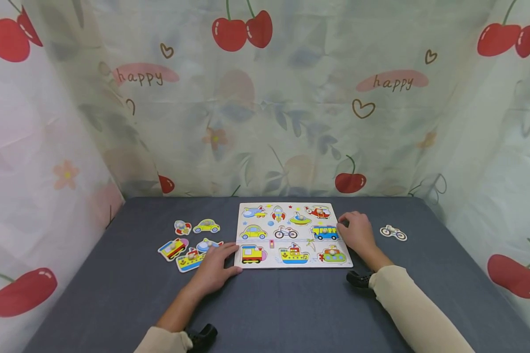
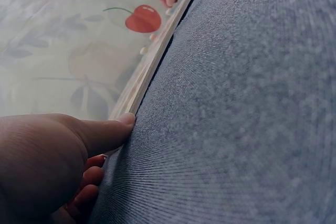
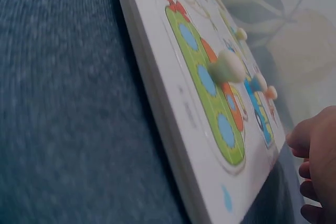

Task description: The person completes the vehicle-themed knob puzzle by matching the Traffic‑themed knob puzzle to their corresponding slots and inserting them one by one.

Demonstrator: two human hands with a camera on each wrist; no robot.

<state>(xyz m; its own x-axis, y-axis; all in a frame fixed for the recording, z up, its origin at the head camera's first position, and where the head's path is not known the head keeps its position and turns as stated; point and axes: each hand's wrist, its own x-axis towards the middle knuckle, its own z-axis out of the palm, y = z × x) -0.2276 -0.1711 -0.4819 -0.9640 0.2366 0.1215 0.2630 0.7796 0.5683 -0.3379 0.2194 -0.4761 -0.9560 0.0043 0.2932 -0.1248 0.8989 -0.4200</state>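
A white knob puzzle board [image 1: 272, 258] with printed vehicles lies flat on the dark cloth. My left hand [image 1: 216, 267] touches its left edge, the thumb near the front corner; in the left wrist view the straight thumb [image 2: 107, 135] rests against the board's side. At the opposite edge, beside the bus [image 1: 324, 232], is my right hand [image 1: 357, 234], its fingers loosely bent. The right wrist view shows the green submarine [image 3: 226, 129] with its pale knob near the board's front edge, and the right hand's thumb close to the board's right side.
Left of the board lie a car piece [image 1: 206, 225], a rocket piece [image 1: 182, 227], a train piece [image 1: 173, 248] and a ship piece [image 1: 189, 262]; another piece is partly behind the left hand. A bicycle piece [image 1: 393, 232] lies at the right. Patterned curtains surround the table.
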